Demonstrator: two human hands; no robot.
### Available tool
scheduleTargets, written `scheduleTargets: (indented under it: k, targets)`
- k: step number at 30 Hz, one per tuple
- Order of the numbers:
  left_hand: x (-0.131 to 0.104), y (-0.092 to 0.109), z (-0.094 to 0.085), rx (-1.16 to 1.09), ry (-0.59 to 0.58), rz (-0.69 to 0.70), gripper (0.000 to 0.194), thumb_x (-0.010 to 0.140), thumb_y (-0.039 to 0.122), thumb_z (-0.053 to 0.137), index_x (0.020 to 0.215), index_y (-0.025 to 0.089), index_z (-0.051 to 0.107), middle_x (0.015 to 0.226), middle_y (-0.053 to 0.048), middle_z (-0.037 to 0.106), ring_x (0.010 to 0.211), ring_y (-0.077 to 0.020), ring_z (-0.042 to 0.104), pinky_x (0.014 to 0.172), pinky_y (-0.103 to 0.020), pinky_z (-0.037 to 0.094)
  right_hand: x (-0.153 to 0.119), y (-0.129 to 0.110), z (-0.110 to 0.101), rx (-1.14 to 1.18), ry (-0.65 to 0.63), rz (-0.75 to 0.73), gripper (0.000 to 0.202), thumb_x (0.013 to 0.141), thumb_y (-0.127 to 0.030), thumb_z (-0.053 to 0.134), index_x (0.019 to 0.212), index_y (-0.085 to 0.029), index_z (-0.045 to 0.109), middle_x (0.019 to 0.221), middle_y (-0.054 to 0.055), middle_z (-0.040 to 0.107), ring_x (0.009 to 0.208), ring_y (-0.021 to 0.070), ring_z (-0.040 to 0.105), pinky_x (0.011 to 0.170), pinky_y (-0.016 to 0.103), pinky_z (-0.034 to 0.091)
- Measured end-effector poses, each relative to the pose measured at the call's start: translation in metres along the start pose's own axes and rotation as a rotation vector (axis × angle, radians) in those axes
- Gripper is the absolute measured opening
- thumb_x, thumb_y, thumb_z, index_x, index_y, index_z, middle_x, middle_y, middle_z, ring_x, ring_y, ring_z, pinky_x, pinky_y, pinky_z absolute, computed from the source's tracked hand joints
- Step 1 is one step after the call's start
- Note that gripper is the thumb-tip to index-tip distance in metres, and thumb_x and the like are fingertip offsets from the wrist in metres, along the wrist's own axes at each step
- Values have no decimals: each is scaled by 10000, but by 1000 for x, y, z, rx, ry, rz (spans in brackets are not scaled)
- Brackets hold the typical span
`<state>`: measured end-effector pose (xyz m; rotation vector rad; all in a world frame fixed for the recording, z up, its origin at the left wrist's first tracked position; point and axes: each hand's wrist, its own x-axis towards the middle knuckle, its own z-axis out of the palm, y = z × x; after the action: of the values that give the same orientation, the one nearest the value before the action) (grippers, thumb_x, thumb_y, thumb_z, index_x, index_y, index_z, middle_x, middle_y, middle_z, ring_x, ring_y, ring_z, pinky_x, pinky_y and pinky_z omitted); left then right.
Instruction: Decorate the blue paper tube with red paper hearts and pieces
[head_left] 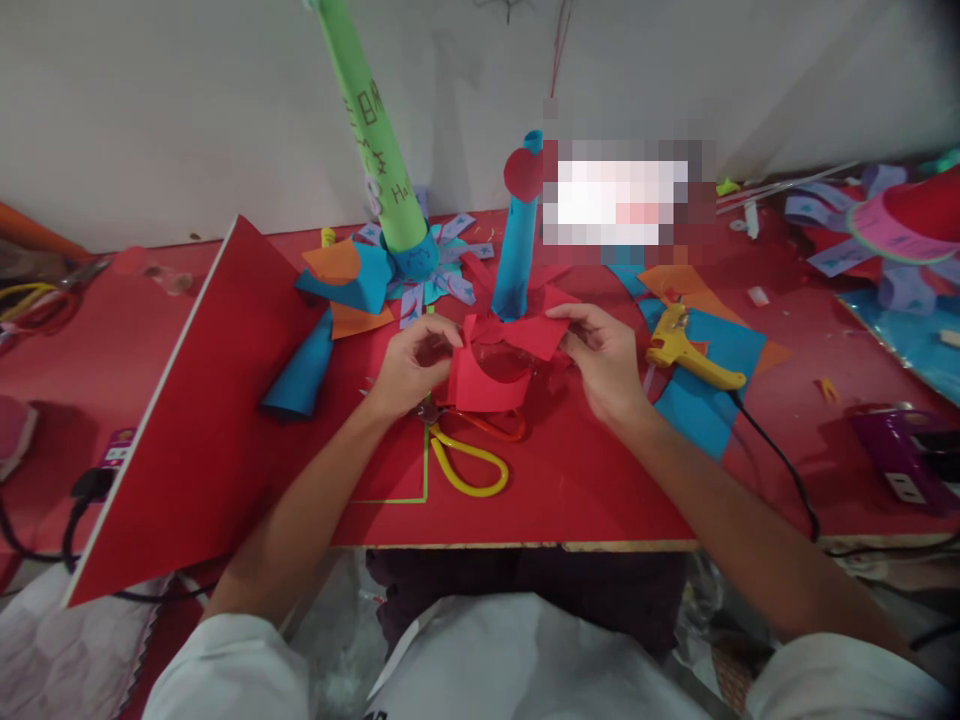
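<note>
Red paper scraps [484,388] with curved cut-outs lie on the red table [570,490], between the hands and just near of the blue paper tube [516,260]. The left hand [420,365] pinches their left edge; the right hand [600,355] grips the right edge between thumb and fingers. Yellow-handled scissors [471,478] lie nearer, partly beneath.

The person is wearing a pale grey-white top [540,660] with short, loose sleeves [232,665], a small dark marking [375,714] on its front, and a dark purplish-brown lower garment [525,580].
</note>
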<state>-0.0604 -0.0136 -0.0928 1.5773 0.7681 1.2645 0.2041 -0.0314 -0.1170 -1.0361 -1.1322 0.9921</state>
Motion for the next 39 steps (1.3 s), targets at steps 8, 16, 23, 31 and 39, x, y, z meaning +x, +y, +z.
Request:
scheduleTargets:
  k: [8, 16, 23, 31, 39]
  targets:
    - [-3, 0, 4, -31, 83, -104, 372, 855, 532, 862, 833, 206, 683, 888, -27, 673, 735, -124, 630, 688, -266, 548, -3, -2, 0, -45, -78, 20, 190, 887, -212, 728, 1043, -289, 804, 1102, 9, 794, 932, 178, 726, 836, 337, 590]
    - [-3, -11, 3, -40, 308, -163, 466, 832, 643, 842, 863, 208, 679, 745, 10, 656, 588, -95, 574, 546, -227, 482, -4, -4, -3, -165, -114, -41, 260, 1029, -428, 592, 1053, -274, 800, 1079, 48, 786, 1000, 233, 724, 830, 374, 604]
    - [-4, -17, -2, 1, 350, -174, 450, 849, 603, 843, 812, 193, 661, 662, 35, 634, 561, -82, 575, 554, -214, 480, -5, -10, 2, -219, -97, -121, 233, 916, -463, 775, 1032, -263, 747, 1052, 38, 766, 907, 195, 695, 759, 331, 578]
    - [-1, -18, -1, 65, 421, -120, 449, 831, 596, 852, 803, 197, 649, 630, 53, 574, 532, -75, 522, 520, -217, 448, -7, -9, 3, -270, -119, -125, 278, 937, -545, 737, 986, -273, 707, 989, 38, 726, 894, 206, 668, 748, 348, 559]
    - [-1, -16, -1, 96, 430, -108, 466, 846, 617, 838, 792, 196, 647, 620, 51, 578, 535, -79, 538, 528, -214, 453, -8, -8, 2, -246, -126, -144, 236, 964, -499, 735, 1005, -267, 719, 972, 22, 719, 794, 169, 629, 668, 319, 499]
